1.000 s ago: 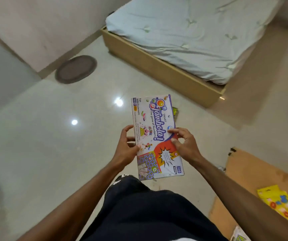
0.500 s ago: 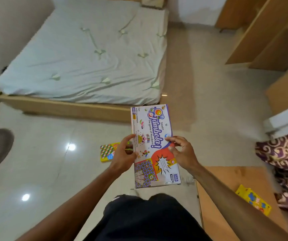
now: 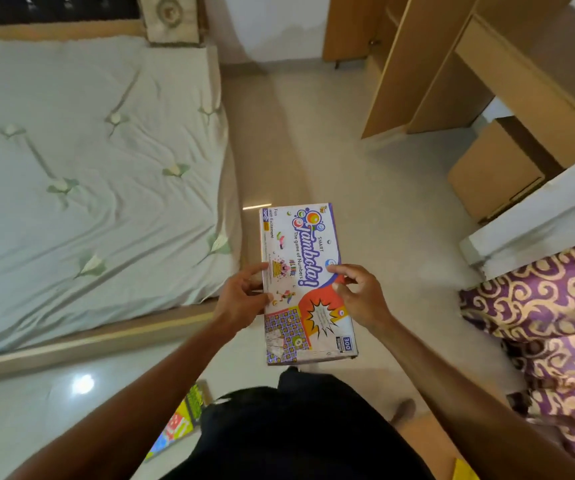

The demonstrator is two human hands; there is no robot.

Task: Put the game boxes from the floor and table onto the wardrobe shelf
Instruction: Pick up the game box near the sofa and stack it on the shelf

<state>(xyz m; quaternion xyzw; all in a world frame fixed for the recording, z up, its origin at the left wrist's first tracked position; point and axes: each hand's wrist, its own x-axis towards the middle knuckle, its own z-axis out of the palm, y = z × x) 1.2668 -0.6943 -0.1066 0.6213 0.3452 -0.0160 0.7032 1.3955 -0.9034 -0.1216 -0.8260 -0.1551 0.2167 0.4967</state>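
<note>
I hold a flat Tambola game box [image 3: 305,282], white with purple and orange print, lengthwise in front of my waist. My left hand [image 3: 241,299] grips its left edge and my right hand [image 3: 359,296] grips its right edge, thumb on top. A second colourful game box [image 3: 178,419] lies on the floor at my lower left, partly hidden by my body. A yellow box corner [image 3: 464,472] shows on the wooden table [image 3: 424,441] at the bottom right. The open wooden wardrobe [image 3: 428,64] stands at the upper right.
A bed with a pale sheet [image 3: 88,174] fills the left side. A tiled aisle [image 3: 314,150] runs between the bed and the wardrobe. A purple and gold patterned cloth [image 3: 556,327] lies at right, below a white ledge [image 3: 539,220]. A cardboard box [image 3: 494,171] sits near the wardrobe.
My view has swung to the right, from the bed's foot toward the wardrobe. The floor box slid from beside my left hand to the lower left. Both hands kept the same grip.
</note>
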